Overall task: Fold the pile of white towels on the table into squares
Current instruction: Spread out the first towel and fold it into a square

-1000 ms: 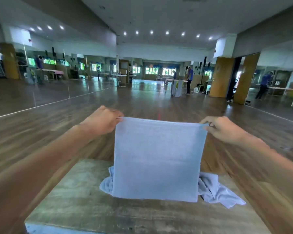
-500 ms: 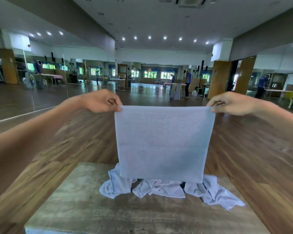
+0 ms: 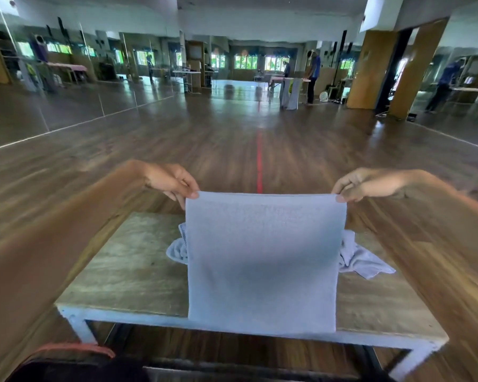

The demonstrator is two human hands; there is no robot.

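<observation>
L hand (image 3: pixel 174 181) & R hand (image 3: pixel 362 183) each pinch a top corner of a white towel (image 3: pixel 262 260), thumb + fingers closed tight on the cloth, arms stretched out fwd. Towel hangs flat & spread between them, above the wooden table (image 3: pixel 127 268), its lower edge in front of the table's near rim. Behind it, crumpled pile of white towels (image 3: pixel 356 257) lies on the tabletop, showing on both sides of the held one

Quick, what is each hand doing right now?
The left hand pinches the white towel at its top left corner.
The right hand pinches the same towel at its top right corner.
</observation>
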